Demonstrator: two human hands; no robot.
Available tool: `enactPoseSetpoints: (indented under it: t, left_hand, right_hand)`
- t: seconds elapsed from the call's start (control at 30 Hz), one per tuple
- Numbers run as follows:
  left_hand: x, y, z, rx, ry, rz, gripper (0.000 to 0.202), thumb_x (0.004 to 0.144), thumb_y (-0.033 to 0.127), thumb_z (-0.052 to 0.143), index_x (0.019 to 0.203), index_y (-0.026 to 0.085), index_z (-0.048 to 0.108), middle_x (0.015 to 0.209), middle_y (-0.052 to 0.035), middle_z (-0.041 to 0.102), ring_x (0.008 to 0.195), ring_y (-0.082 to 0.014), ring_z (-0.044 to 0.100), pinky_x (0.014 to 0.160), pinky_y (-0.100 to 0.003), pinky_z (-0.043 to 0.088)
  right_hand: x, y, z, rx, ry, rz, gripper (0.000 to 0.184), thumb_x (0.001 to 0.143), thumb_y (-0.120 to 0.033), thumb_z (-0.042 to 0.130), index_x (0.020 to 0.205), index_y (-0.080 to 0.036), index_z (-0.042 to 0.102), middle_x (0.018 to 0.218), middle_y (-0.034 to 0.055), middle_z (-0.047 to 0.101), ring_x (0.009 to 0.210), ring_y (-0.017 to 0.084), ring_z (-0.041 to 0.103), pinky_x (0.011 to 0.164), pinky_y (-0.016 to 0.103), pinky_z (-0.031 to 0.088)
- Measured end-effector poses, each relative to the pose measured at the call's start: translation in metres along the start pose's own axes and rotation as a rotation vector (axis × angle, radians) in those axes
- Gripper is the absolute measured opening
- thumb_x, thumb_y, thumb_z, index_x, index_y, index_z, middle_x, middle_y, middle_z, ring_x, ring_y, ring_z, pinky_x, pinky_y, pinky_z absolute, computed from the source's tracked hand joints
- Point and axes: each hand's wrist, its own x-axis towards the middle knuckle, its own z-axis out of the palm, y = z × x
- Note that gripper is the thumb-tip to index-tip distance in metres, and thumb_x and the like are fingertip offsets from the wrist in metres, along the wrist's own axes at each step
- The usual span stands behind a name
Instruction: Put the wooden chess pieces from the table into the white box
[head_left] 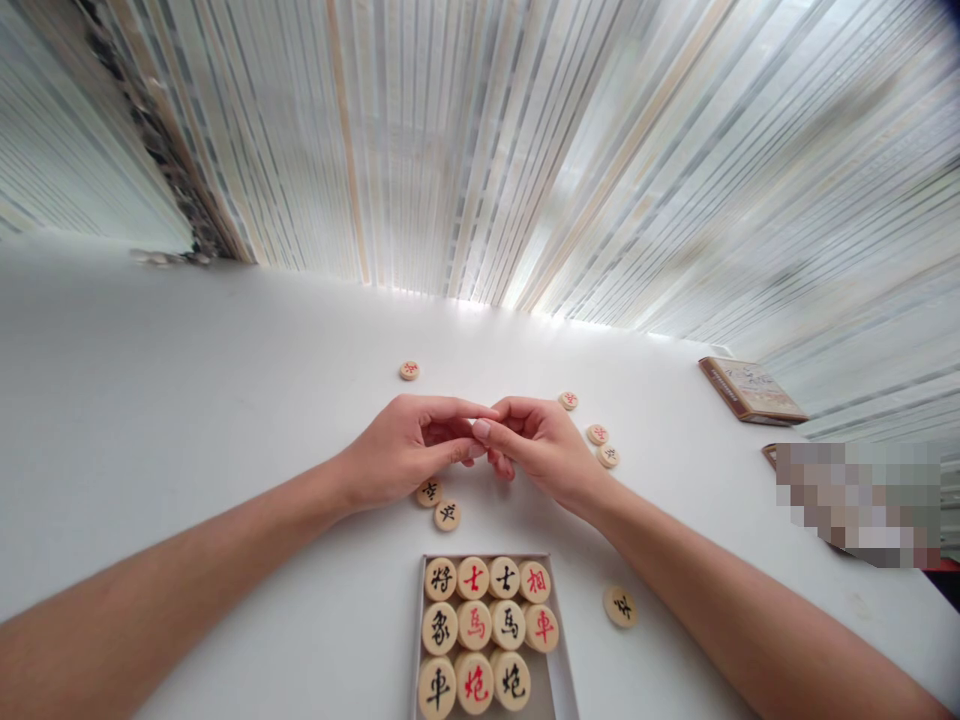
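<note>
My left hand (409,445) and my right hand (536,440) meet fingertip to fingertip above the middle of the white table (187,400). Both are curled closed, and what the fingers pinch is hidden. Round wooden Chinese chess pieces with red or black characters lie around them. Two black-marked pieces (439,503) lie just under my left hand. Three red-marked pieces (598,435) lie right of my right hand. A shallow box (564,680) near me holds several pieces in rows.
A lone piece (409,370) lies farther out, another (620,606) sits right of the box. A brown box lid (752,390) rests at the far right edge. Striped curtains (525,150) hang behind the table.
</note>
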Motion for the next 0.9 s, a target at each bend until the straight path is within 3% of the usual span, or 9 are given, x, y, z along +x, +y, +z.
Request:
enactPoseSetpoints:
  t: [0.37, 0.9]
  left_hand:
    - [0.0007, -0.001, 0.0001, 0.014, 0.04, -0.024, 0.029, 0.095, 0.021, 0.074, 0.123, 0.016, 0.077, 0.097, -0.0071, 0.083, 0.092, -0.0163, 0.079, 0.081, -0.024, 0.061]
    - [0.0007, -0.0056, -0.0027, 0.178, 0.046, -0.031, 0.031, 0.094, 0.033, 0.075, 0.12, 0.015, 0.075, 0.098, -0.0091, 0.082, 0.092, -0.0206, 0.079, 0.083, -0.03, 0.063]
  right_hand:
    - [0.0007, -0.0009, 0.0018, 0.021, 0.008, -0.011, 0.042, 0.08, -0.054, 0.089, 0.081, -0.016, 0.071, 0.064, -0.0008, 0.067, 0.05, 0.01, 0.059, 0.049, 0.023, 0.049]
    - [-0.0016, 0.0019, 0.0069, -0.109, 0.029, -0.028, 0.042, 0.085, -0.057, 0.083, 0.081, -0.017, 0.068, 0.066, 0.0005, 0.068, 0.051, 0.011, 0.061, 0.047, 0.023, 0.051]
